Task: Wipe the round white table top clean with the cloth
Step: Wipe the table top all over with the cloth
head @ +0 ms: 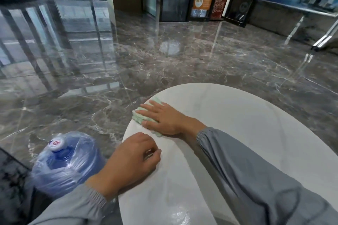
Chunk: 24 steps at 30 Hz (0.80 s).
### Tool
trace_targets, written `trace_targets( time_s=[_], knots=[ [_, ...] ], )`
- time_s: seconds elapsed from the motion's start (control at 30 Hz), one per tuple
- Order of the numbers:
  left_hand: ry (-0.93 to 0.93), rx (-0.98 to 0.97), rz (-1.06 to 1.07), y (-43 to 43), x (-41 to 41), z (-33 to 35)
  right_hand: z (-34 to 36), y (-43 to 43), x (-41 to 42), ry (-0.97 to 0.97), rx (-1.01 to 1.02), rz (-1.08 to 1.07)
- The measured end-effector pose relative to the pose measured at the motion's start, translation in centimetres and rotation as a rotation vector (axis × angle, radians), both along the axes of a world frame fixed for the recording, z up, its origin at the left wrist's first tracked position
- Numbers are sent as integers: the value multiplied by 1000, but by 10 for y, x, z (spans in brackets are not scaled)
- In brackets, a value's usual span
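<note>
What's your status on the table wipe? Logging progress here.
Right hand flat on green cloth, pressing it at table top left rim. Left hand curled on the near edge, empty. Nothing in the way.

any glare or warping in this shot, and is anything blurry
Head view: ceiling light glares off the table near its bottom edge and off the glossy floor; the wide lens bends straight lines at the frame edges; the water jug and sleeves look smeared, while the right hand on the cloth stays fairly sharp.

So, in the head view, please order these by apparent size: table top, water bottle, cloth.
1. table top, by far the largest
2. water bottle
3. cloth, partly hidden under the right hand, yet clearly smallest
</note>
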<state>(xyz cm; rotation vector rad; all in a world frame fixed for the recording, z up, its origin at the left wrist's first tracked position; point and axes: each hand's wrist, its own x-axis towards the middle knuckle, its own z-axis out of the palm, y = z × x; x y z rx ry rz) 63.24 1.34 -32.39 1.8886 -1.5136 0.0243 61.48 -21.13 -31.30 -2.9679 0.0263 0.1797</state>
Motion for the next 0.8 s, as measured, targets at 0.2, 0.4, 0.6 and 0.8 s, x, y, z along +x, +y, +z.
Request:
trace_targets(
  time_s=[0.2,0.4,0.6,0.8],
  knots=[
    [93,-180,100,20,-22,-10,4,1,11,34,-37,-291],
    [70,-283,210,23,-28,-10,2,62,-58,-2,-77,32],
    [6,-101,289,20,-28,-21,12,4,-61,-8,-25,-447],
    [-12,-47,432,18,-26,-24,5,66,-104,59,-50,-267]
  ],
)
